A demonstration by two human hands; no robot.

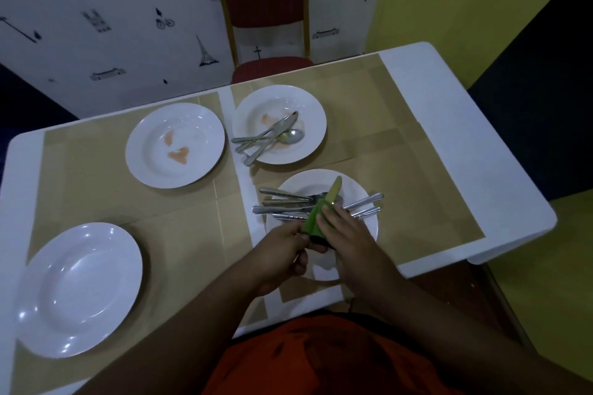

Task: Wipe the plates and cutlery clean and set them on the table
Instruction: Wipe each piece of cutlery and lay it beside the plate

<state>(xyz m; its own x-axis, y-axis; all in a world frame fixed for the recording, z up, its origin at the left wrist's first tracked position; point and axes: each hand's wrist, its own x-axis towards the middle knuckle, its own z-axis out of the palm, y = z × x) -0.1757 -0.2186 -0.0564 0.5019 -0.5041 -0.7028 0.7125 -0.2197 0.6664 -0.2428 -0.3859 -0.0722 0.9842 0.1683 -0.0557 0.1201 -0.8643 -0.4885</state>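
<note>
My left hand (285, 253) grips the dark handle end of a knife (335, 191) above the nearest plate (356, 184). My right hand (346, 234) pinches a green cloth (313, 221) folded round the blade, and only the tip sticks out. Several pieces of cutlery (285, 204) lie across that plate. The far plate (308, 106) has orange smears and holds more cutlery (269, 138). To its left is a stained plate (175, 144) with nothing on it. An unstained plate (80, 289) sits at the near left.
The white table (449, 112) carries tan placemats (96, 189) under the plates. A red chair (269, 9) stands at the far side against the patterned wall. The table's right edge drops off beside a yellow wall.
</note>
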